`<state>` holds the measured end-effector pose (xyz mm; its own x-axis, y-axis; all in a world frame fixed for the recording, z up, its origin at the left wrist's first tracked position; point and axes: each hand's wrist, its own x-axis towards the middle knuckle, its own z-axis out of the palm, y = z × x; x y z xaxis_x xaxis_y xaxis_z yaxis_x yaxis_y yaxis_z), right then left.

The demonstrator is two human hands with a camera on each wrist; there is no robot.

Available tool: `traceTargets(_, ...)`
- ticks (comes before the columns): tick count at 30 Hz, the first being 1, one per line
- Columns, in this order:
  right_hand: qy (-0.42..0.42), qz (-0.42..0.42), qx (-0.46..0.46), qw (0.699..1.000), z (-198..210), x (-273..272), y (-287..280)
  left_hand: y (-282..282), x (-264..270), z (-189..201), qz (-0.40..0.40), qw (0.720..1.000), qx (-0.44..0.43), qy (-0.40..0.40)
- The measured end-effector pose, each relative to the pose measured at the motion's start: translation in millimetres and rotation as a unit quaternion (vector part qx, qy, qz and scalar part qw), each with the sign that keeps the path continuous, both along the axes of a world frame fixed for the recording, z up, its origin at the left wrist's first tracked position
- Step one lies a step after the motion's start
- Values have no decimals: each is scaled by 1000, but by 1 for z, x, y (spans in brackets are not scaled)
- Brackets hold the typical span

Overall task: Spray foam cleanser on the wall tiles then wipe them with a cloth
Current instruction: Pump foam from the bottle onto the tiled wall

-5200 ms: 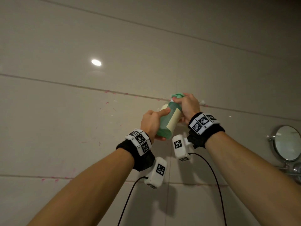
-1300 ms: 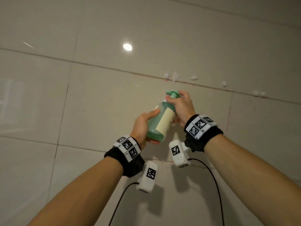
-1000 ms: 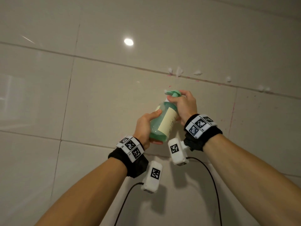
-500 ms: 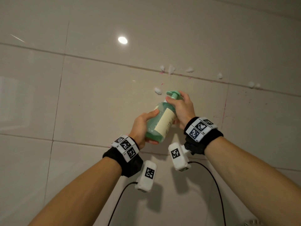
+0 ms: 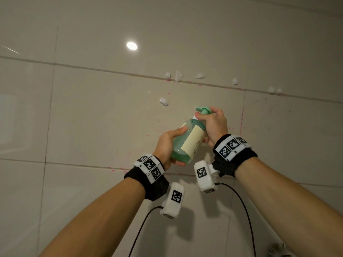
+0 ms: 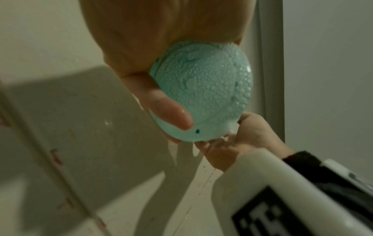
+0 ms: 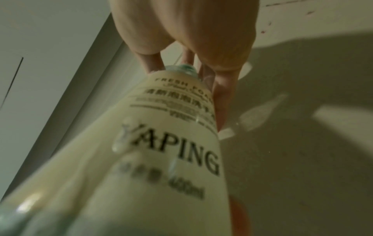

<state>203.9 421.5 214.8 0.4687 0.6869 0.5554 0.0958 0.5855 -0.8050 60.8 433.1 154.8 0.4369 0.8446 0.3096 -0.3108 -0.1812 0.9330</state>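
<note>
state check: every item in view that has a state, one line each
Green translucent foam-cleanser pump bottle: tilted, nozzle towards wall, held by both hands.
Left hand: grips bottle base.
Right hand: curled round the bottle neck under the pump head.
Glossy beige wall tiles: dotted with white foam blobs, pink specks, unwiped.

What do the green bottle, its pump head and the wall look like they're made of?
Bottle: translucent green plastic, probably; bubbly liquid shows through its base, with a matte cream label.
Pump head: opaque mint plastic, smooth, by the look of it.
Wall tiles: glazed ceramic, likely; glossy beige mirroring a lamp, with grout lines between.
</note>
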Motion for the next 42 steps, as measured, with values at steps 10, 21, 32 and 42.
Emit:
traceTargets(10,-23,-15,-12,1000,5,57,-17,-13,57,7,-7,1000,15,-16)
traceTargets(21,-54,-63,-3,997,21,134,-46,-42,131,20,-55,996,53,54)
traceTargets(32,-50,-99,-29,993,25,170,-45,-46,169,23,-58,998,29,23)
traceTargets(42,-38,-112,-23,993,11,183,-46,-39,181,11,-81,996,6,23)
